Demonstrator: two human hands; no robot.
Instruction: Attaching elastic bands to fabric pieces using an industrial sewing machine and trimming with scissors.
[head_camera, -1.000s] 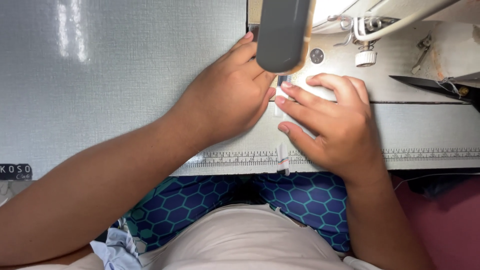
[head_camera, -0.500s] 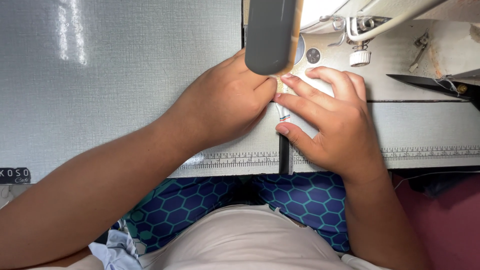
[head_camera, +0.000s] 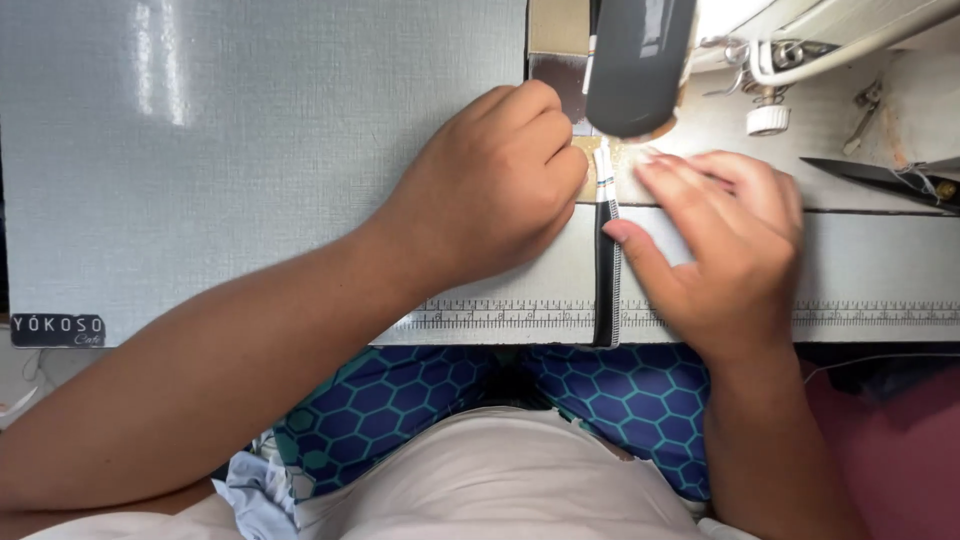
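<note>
Strip (head_camera: 606, 262), narrow, dark with a pale edge, is lying on the sewing table (head_camera: 880, 270), its far end reaching under the machine head (head_camera: 640, 60); most is waiting unsewn, I judge. Left hand (head_camera: 490, 190) is curling, knuckles pressing beside it; right hand (head_camera: 720, 240) is flattening, fingers spread.

Daylight fell bright and even across the grey surface (head_camera: 250, 180), with two pale streaks of glare near its top left. The upper right corner was washed out to white. Soft shadows sat under both hands. The dark machine head (head_camera: 640, 60) (closest to the camera) looked slightly soft; the right hand (head_camera: 725, 250) showed faint blur.
</note>
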